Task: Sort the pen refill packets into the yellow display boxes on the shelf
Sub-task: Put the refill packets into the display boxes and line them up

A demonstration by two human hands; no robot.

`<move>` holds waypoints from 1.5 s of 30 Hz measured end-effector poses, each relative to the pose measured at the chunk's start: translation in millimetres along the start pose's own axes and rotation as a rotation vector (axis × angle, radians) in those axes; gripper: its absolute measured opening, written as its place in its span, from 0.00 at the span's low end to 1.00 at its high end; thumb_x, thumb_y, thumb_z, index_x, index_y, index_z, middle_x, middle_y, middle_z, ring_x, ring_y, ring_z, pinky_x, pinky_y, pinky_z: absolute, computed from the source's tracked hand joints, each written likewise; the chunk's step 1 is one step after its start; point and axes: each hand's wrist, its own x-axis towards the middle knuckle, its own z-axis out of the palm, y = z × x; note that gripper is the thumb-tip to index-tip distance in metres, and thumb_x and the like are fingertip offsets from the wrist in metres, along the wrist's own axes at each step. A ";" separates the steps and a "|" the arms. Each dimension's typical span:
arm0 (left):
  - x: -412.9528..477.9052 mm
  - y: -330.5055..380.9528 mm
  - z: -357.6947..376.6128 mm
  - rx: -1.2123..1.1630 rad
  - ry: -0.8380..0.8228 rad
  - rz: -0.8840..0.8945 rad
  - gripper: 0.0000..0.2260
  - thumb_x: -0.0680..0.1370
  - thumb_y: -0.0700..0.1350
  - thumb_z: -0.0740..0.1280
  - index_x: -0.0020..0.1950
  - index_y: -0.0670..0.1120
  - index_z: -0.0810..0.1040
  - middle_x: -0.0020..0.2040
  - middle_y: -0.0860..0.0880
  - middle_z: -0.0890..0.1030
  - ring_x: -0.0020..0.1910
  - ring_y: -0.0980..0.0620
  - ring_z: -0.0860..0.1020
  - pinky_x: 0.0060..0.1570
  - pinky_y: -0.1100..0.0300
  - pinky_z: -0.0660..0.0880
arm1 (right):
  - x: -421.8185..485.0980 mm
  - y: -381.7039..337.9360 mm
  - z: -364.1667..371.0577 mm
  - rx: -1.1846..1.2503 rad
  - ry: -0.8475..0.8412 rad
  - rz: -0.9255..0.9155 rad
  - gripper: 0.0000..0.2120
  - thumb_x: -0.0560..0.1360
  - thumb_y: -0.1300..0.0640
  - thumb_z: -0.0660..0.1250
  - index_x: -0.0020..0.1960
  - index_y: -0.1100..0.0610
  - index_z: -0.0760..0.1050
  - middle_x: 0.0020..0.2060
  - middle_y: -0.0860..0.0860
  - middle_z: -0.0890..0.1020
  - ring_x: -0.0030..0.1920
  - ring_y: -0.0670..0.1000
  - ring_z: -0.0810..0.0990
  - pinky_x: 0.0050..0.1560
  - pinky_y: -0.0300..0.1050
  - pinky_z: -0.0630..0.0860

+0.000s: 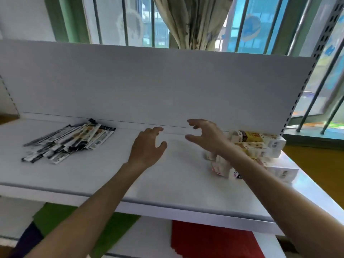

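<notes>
On the white shelf (93,174), pen refill packets (68,141) lie heaped at the left against the back panel. Mid-shelf, the left hand (147,146) hovers with fingers loosely spread, holding nothing. Beside it the right hand (206,135) is likewise spread and bare. Yellow display boxes (260,146), somewhat blurred, stack at the right end.

- Curtain (191,21): pale, patterned, gathered into a bunch, top centre ahead of me.
- Window bars (125,21): dark, upright, across the top of the frame either side of the curtain.
- Window frame (74,19): green, upper left.
- Back panel (149,84): plain white, wide, across the middle.
- Slotted upright (307,81): grey, leaning along the panel's right edge.
- Floor mat below me: green patch (55,216) lower left, red patch (208,239) lower centre.
- Yellow-brown floor (316,174): right edge.
</notes>
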 end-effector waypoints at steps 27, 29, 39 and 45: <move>-18.2 -286.9 -197.8 0.109 -0.092 -0.102 0.11 0.76 0.45 0.64 0.59 0.47 0.76 0.57 0.50 0.74 0.59 0.52 0.70 0.53 0.64 0.64 | 154.8 -215.9 259.8 0.207 -0.028 0.130 0.09 0.75 0.64 0.64 0.55 0.63 0.76 0.50 0.59 0.81 0.44 0.53 0.78 0.46 0.41 0.73; -2.4 -292.2 -192.7 0.105 -0.103 -0.053 0.11 0.76 0.44 0.64 0.58 0.47 0.76 0.56 0.50 0.74 0.58 0.52 0.70 0.52 0.62 0.65 | 168.4 -215.5 266.7 0.204 -0.096 0.193 0.10 0.75 0.60 0.66 0.53 0.64 0.75 0.49 0.59 0.81 0.42 0.54 0.77 0.45 0.45 0.76; 47.3 -322.6 -167.3 0.078 -0.188 0.019 0.15 0.76 0.52 0.64 0.60 0.48 0.75 0.60 0.48 0.74 0.60 0.52 0.68 0.54 0.63 0.60 | 197.0 -231.0 277.7 0.150 -0.234 0.357 0.18 0.70 0.49 0.71 0.32 0.57 0.67 0.28 0.51 0.72 0.28 0.47 0.70 0.29 0.35 0.68; 69.4 -339.6 -171.5 0.064 -0.193 0.077 0.14 0.77 0.52 0.63 0.60 0.46 0.75 0.59 0.48 0.75 0.59 0.51 0.70 0.57 0.60 0.64 | 214.2 -232.7 255.8 0.443 0.004 0.602 0.07 0.73 0.60 0.62 0.38 0.60 0.68 0.36 0.54 0.75 0.33 0.51 0.73 0.28 0.38 0.69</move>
